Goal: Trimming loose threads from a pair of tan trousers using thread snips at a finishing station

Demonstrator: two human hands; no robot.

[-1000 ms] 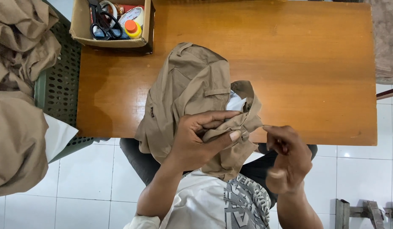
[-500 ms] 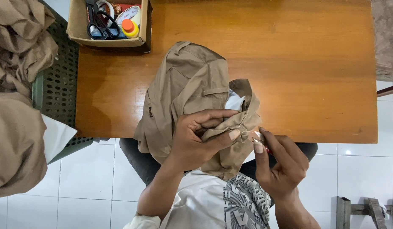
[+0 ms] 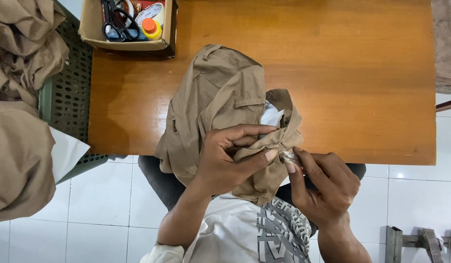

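The left hand [image 3: 225,158] pinches a folded edge of the khaki cotton garment [image 3: 220,102], thumb on top, fingers curled under, grip pressed tight on the cloth. The garment lies half on the glossy orange-brown wooden tabletop [image 3: 352,73] and half off its near edge, draping onto the person's lap.

Right beside that pinch, the right hand [image 3: 327,182] closes its fingertips on a small shiny tool [image 3: 289,157]; it is too small to tell just what it is, perhaps a thread snip or a needle. Its tip touches the fabric just by the left thumb.

To do this well, I judge the left hand wants to keep that seam taut and flat, so the tool meets one layer only. The pinch sits close to the working point, which is good: less slack, less wobble. The right hand should work in short, controlled motions, angled away from the left thumb, since tip and thumb are almost touching. The hanging part of the garment could drag the seam; more cloth on the tabletop would steady it.

At the far left corner stands an open brown cardboard box [image 3: 91,29] with black-handled scissors [image 3: 116,24] and a small yellow bottle with an orange cap [image 3: 151,28]. Off to the left, more khaki garments [image 3: 21,97] heap over a green perforated plastic basket [image 3: 65,92].
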